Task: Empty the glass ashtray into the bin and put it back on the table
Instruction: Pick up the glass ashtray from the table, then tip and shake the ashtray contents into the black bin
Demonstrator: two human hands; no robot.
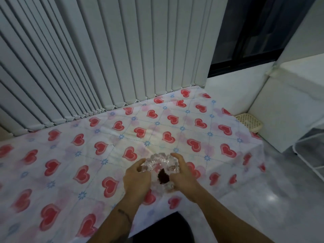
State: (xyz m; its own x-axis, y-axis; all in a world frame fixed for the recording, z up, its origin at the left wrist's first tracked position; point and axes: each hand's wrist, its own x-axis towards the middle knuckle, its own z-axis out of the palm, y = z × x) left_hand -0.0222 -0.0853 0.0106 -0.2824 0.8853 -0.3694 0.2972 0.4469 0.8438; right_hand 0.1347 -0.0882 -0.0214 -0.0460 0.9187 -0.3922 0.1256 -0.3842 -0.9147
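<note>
A clear faceted glass ashtray (160, 163) sits near the front edge of a table covered in a white cloth with red hearts (87, 155). A dark clump of ash lies inside the ashtray (163, 176). My left hand (136, 179) wraps the ashtray's left side and my right hand (182, 174) wraps its right side; both grip the glass. I cannot tell whether the ashtray rests on the cloth or is lifted slightly. No bin is clearly identifiable in view.
Vertical white blinds (105, 58) hang along the table's far edge. A cream perforated plastic basket (249, 121) sits on the floor past the table's right corner, against a white wall ledge (289, 111). A white wire rack (312, 155) stands at the right. Grey tiled floor lies to the right.
</note>
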